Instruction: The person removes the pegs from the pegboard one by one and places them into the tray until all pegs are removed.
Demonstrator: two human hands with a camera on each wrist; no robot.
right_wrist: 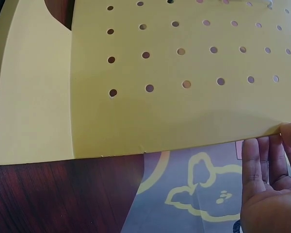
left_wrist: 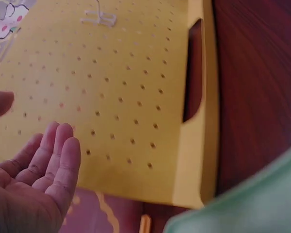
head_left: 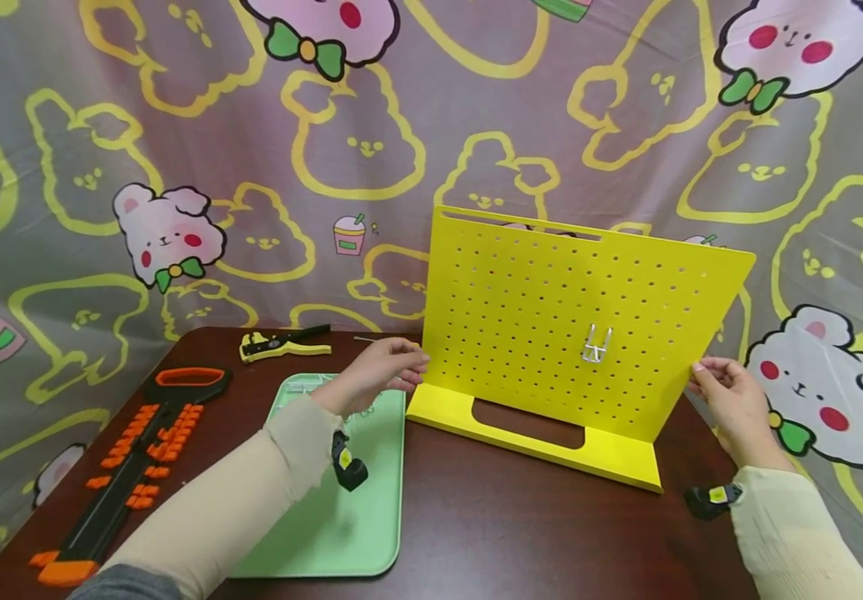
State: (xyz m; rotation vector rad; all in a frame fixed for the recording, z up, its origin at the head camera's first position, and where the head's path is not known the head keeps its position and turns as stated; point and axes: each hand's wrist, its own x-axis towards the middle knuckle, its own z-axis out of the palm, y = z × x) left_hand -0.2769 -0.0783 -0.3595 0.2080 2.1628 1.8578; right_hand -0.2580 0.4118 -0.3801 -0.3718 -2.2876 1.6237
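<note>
A yellow pegboard (head_left: 521, 308) stands upright on its bent foot, which has a long cut-out. One white double-prong hook (head_left: 595, 352) is mounted on its face, right of the middle. My right hand (head_left: 735, 408) pinches the board's right edge; in the right wrist view the thumb (right_wrist: 290, 135) lies on the front and the fingers are at the edge. Beside the left edge is my left hand (head_left: 379, 371), over the tray's far corner. Its fingers (left_wrist: 63, 165) are extended in the left wrist view, the thumb apart, with nothing between them.
A light green tray (head_left: 356, 533) lies left of the board, with small white wire pieces at its far end, partly hidden by the left hand. Yellow-and-black wire strippers (head_left: 281, 343) lie behind it. At far left is a long black holder (head_left: 105, 508) with orange clips. A patterned curtain (head_left: 401, 167) hangs behind.
</note>
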